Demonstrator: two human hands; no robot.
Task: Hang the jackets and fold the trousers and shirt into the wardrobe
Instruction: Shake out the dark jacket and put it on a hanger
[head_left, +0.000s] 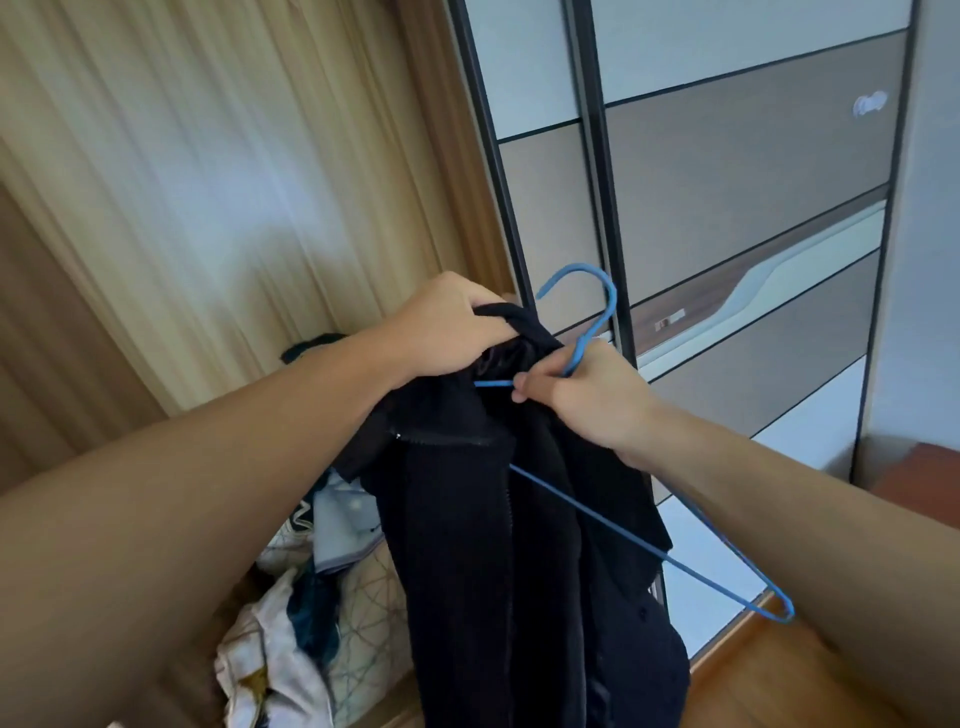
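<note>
The black jacket (524, 545) hides the blue hanger's (582, 332) left shoulder.

No legible text, labels, brand marks, numbers or signs are present in the head view. The wardrobe (727, 156) door panels carry only plain colour blocks and a curved decorative band. A small pale mark on the upper right panel is too blurred to read. The patterned fabric (291, 649) at lower left shows line motifs only, no lettering.
</note>
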